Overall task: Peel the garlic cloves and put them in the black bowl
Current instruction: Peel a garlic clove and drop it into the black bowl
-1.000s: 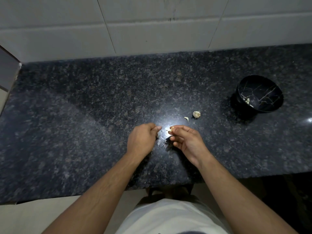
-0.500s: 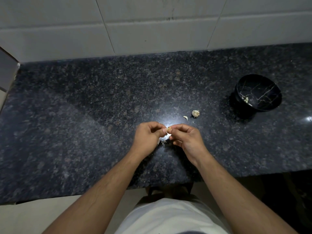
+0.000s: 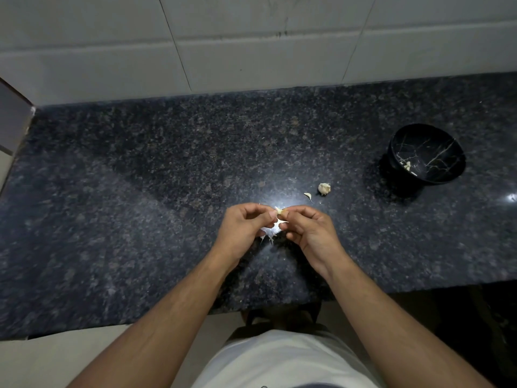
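The table (image 3: 167,191) is showing dark blue-grey stone speckled with pale flecks, with a white glare spot lying between the hands. Far to the right of the right hand (image 3: 309,233), the black bowl (image 3: 436,175) is showing thin pale veins like marble. The garlic piece (image 3: 324,189) just beyond that hand is looking creamy white. The wall tiles (image 3: 251,46) behind are showing off-white with dark grout lines.

home kitchen, dark granite countertop (image 3: 140,191), white wall tiles (image 3: 251,46) behind
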